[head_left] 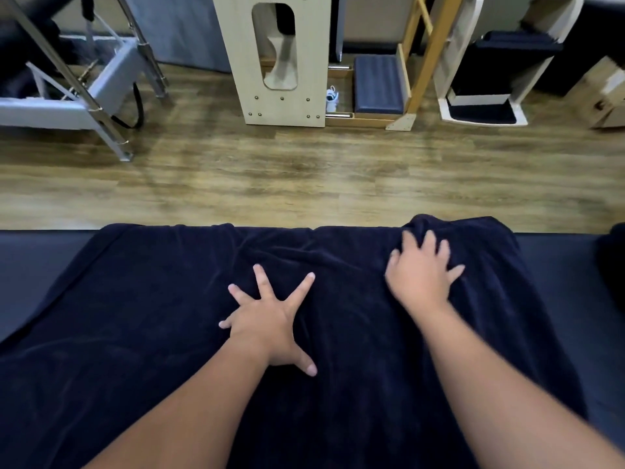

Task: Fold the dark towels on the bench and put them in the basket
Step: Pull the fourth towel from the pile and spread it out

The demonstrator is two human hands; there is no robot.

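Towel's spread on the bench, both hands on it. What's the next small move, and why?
Probably sweep the right hand outward to flatten the bunched far corner while the left hand pins the dark towel: wrinkles still show near the bench edge, so folding now would trap them.

Towel point(142, 333) cut off below — right hand point(419, 275) blurred.

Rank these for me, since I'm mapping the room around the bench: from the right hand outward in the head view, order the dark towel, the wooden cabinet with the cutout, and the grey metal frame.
From the right hand:
1. Dark towel, directly under it, touched.
2. Wooden cabinet with the cutout, across the floor, ahead and left.
3. Grey metal frame, far left corner.
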